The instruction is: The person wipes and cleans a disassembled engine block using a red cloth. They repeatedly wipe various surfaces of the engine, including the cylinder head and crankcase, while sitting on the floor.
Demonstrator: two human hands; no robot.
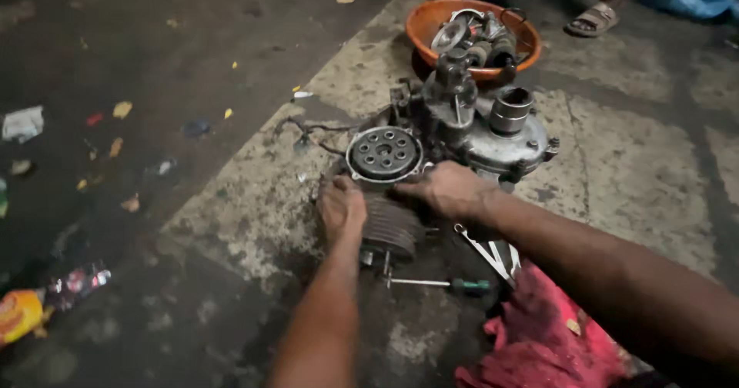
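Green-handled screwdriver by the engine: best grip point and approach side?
Take the screwdriver by its green handle, the thick end pointing right toward the red cloth. Come from above and the near side: it lies flat on the concrete floor, and its thin shaft tip sits close under the finned cylinder that both hands work on.

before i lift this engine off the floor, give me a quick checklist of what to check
1. Both hands on the engine: ok. The left hand and right hand rest on the finned cylinder.
2. Firm grip: cannot tell, the fingers are partly hidden.
3. Loose tools near the engine: not ok. A screwdriver and wrenches lie right beside it.
4. Trailing wires: not ok, they lie loose on the floor at the far left of the engine.
5. Red rag out of the way: not ok, it lies under the right forearm.
6. Orange bowl of parts: ok, it sits just behind the engine.
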